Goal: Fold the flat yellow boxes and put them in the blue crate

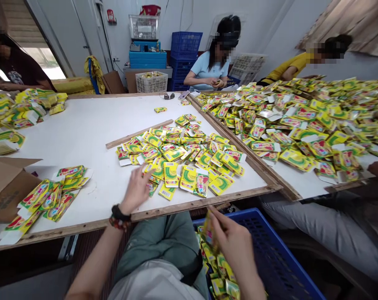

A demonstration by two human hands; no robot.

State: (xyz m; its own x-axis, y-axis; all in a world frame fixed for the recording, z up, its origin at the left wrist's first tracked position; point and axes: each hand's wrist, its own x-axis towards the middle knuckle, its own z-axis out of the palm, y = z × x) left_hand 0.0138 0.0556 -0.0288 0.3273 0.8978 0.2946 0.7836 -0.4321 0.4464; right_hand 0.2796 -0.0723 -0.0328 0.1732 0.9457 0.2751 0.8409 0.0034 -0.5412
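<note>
My left hand (135,189) is over the white tabletop at the near left edge of a pile of small yellow-green printed boxes (170,174). Its fingers are slightly bent and apart, by the nearest boxes, and I see nothing held in them. Below the table edge, my right hand (234,237) pinches one small yellow box (210,230), which is blurred and partly covered by the fingers. That hand is above a blue plastic crate (279,250) beside my right leg, where several similar boxes (218,266) lie loose.
Wooden strips (254,160) border and divide the table. Flattened cartons (51,196) and a brown cardboard box (10,187) are at the left. A large heap of packs (308,129) spreads across the right. Co-workers (212,71) sit around the table; another person's leg (320,233) is close by on the right.
</note>
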